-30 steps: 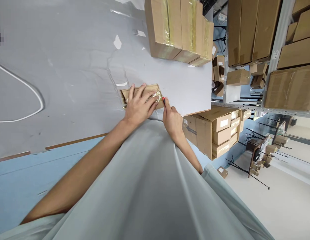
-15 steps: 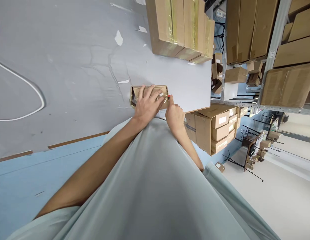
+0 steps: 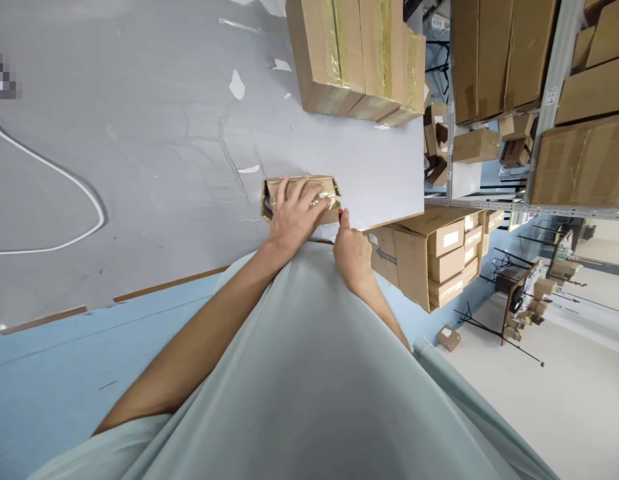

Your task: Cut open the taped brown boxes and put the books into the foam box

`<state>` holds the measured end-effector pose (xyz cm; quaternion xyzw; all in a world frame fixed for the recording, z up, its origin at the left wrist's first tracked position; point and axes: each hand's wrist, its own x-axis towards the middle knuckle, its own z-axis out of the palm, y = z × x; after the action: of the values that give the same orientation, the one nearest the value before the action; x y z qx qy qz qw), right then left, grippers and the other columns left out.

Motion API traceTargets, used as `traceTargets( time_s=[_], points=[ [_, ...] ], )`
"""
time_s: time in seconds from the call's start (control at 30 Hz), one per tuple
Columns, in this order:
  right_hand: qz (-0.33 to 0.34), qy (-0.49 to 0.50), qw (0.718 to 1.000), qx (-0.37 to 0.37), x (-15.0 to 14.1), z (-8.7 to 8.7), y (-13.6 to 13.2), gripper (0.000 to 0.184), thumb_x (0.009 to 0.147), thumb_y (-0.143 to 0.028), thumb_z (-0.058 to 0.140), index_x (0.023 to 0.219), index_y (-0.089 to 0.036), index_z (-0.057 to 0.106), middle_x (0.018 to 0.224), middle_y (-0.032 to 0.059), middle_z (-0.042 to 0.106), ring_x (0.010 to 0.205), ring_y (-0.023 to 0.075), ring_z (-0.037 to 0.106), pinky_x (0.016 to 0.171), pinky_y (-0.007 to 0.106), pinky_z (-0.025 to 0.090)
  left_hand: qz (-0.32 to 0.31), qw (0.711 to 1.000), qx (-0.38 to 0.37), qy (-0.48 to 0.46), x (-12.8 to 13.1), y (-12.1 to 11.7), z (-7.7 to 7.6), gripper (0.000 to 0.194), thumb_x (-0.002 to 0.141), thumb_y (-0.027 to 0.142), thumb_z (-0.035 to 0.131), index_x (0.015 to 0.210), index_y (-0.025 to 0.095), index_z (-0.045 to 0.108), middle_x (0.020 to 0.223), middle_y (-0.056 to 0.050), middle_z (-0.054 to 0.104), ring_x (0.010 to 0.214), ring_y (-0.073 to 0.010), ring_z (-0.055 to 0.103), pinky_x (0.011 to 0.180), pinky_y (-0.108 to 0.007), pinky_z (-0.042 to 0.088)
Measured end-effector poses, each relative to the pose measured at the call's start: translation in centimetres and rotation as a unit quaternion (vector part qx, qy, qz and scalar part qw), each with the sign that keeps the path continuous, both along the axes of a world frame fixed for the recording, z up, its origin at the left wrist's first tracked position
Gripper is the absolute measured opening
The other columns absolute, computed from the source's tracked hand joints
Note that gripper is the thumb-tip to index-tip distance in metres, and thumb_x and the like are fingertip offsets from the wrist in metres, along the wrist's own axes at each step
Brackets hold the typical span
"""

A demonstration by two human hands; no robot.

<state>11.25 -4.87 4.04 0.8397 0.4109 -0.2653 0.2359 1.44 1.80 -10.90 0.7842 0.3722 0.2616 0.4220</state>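
A small cardboard box [image 3: 314, 190] with clear tape across it lies on the grey table near my body. Its left end stands open. Flat on its top, my left hand [image 3: 295, 217] presses down with fingers spread. My right hand [image 3: 353, 252] is closed around a red box cutter [image 3: 340, 214], the index finger stretched along it. Only the cutter's red tip shows, by the box's right end; the rest is hidden in my palm.
Taped cartons [image 3: 356, 60] stand at the table's back right. A large open carton [image 3: 402, 263] full of smaller boxes sits beyond the right edge. A white cable [image 3: 89, 190] curves across the left. Paper scraps [image 3: 236, 85] lie about. Shelving with boxes [image 3: 584, 160] rises at right.
My right hand and the red cutter have moved down along the box's right end, toward my body. The left hand stays on the box. The whole view has shifted slightly.
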Motion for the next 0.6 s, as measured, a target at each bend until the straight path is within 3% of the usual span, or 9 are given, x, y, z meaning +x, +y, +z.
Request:
traceTargets(
  time_s=[0.13, 0.2, 0.27, 0.33, 0.47, 0.53, 0.6],
  points=[
    [0.003, 0.028, 0.999, 0.035, 1.5, 0.8, -2.6, 0.067, 0.120, -0.021, 0.037, 0.187, -0.017, 0.033, 0.119, 0.0194, 0.088, 0.108, 0.0341, 0.086, 0.097, 0.043, 0.064, -0.005, 1.000, 0.009, 0.014, -0.7, 0.4, 0.0, 0.028, 0.114, 0.041, 0.058, 0.130, 0.035, 0.080, 0.159, -0.009, 0.075, 0.169, -0.0372, 0.050, 0.145, -0.078, 0.019],
    [-0.008, 0.025, 0.996, 0.086, 3.7, -0.4, -3.5, 0.066, 0.123, -0.032, 0.036, 0.188, -0.019, 0.030, 0.122, 0.0188, 0.087, 0.106, 0.0352, 0.084, 0.097, 0.045, 0.063, 0.004, 1.000, 0.018, 0.023, -1.4, 0.7, -0.3, 0.034, 0.115, 0.045, 0.055, 0.137, 0.033, 0.078, 0.160, -0.011, 0.074, 0.169, -0.0376, 0.051, 0.145, -0.076, 0.022],
    [-0.033, 0.016, 0.990, 0.139, 6.5, -3.4, -3.5, 0.068, 0.124, -0.037, 0.032, 0.188, -0.015, 0.026, 0.133, 0.0226, 0.083, 0.110, 0.0365, 0.083, 0.099, 0.045, 0.063, 0.026, 0.999, 0.027, 0.037, -2.7, 0.8, -0.9, 0.040, 0.115, 0.051, 0.056, 0.145, 0.032, 0.075, 0.161, -0.013, 0.073, 0.169, -0.0389, 0.052, 0.145, -0.075, 0.024],
    [-0.058, 0.025, 0.984, 0.168, 9.1, -7.7, -2.7, 0.069, 0.122, -0.034, 0.031, 0.185, -0.007, 0.029, 0.146, 0.0291, 0.075, 0.119, 0.0373, 0.080, 0.101, 0.044, 0.061, 0.053, 0.996, 0.035, 0.059, -4.8, 0.7, -1.7, 0.050, 0.112, 0.060, 0.061, 0.152, 0.032, 0.072, 0.163, -0.015, 0.071, 0.169, -0.0417, 0.051, 0.144, -0.075, 0.025],
    [-0.110, 0.055, 0.983, 0.136, 12.1, -15.9, -0.6, 0.074, 0.110, -0.015, 0.037, 0.182, 0.004, 0.029, 0.152, 0.0347, 0.065, 0.126, 0.0333, 0.075, 0.109, 0.041, 0.056, 0.094, 0.988, 0.054, 0.113, -10.4, -0.3, -3.2, 0.071, 0.103, 0.080, 0.063, 0.157, 0.033, 0.069, 0.165, -0.019, 0.070, 0.171, -0.0454, 0.048, 0.142, -0.075, 0.028],
    [-0.107, 0.054, 0.985, 0.121, 12.6, -18.1, -0.1, 0.077, 0.106, -0.009, 0.039, 0.181, 0.006, 0.028, 0.153, 0.0361, 0.063, 0.131, 0.0322, 0.071, 0.111, 0.040, 0.053, 0.109, 0.983, 0.056, 0.135, -13.0, -1.0, -3.4, 0.072, 0.105, 0.083, 0.056, 0.154, 0.033, 0.070, 0.165, -0.020, 0.069, 0.171, -0.0429, 0.049, 0.140, -0.071, 0.035],
    [-0.088, 0.031, 0.987, 0.127, 12.8, -19.1, 0.0, 0.076, 0.106, -0.008, 0.042, 0.180, 0.007, 0.032, 0.156, 0.0384, 0.060, 0.140, 0.0333, 0.064, 0.116, 0.042, 0.050, 0.124, 0.979, 0.051, 0.155, -15.1, -1.7, -3.3, 0.072, 0.110, 0.082, 0.045, 0.149, 0.028, 0.073, 0.168, -0.021, 0.067, 0.173, -0.0400, 0.048, 0.136, -0.065, 0.041]
  ],
)
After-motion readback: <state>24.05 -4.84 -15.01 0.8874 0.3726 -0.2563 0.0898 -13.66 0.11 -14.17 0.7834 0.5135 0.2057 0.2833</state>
